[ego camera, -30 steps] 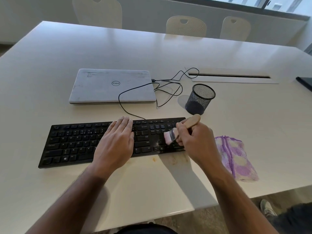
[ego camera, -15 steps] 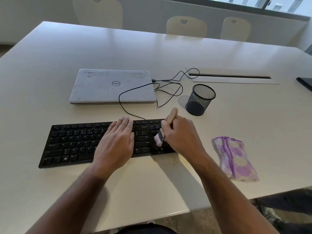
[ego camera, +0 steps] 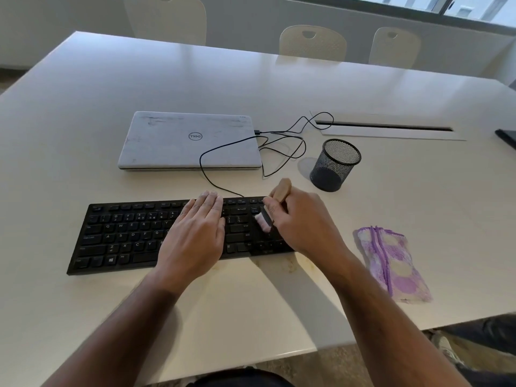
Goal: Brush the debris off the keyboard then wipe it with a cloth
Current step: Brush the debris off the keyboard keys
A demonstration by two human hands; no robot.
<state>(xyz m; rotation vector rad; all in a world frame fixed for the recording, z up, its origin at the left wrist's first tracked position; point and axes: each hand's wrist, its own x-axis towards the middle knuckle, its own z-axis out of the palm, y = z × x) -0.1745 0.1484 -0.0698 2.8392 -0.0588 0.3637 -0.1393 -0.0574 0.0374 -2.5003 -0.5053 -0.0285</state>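
Observation:
A black keyboard (ego camera: pixel 125 236) lies across the white table (ego camera: pixel 251 88) in front of me. My left hand (ego camera: pixel 195 236) rests flat on its middle keys, fingers straight and together. My right hand (ego camera: pixel 304 222) grips a small brush with a wooden handle (ego camera: pixel 280 189) and pale pink bristles (ego camera: pixel 262 222); the bristles touch the keys at the keyboard's right part. My right hand covers the keyboard's right end. A folded purple and white cloth (ego camera: pixel 391 261) lies on the table to the right of the keyboard, untouched.
A shut white laptop (ego camera: pixel 190 141) sits behind the keyboard, with a black cable (ego camera: pixel 279 146) looping beside it. A black mesh pen cup (ego camera: pixel 335 166) stands behind my right hand. Brownish crumbs (ego camera: pixel 290 265) lie on the table just below the keyboard's right edge. Chairs line the far side.
My right hand has swept the brush leftward from the keyboard's right end toward its middle, tilting the handle more upright. My left hand has stayed flat on the keys.

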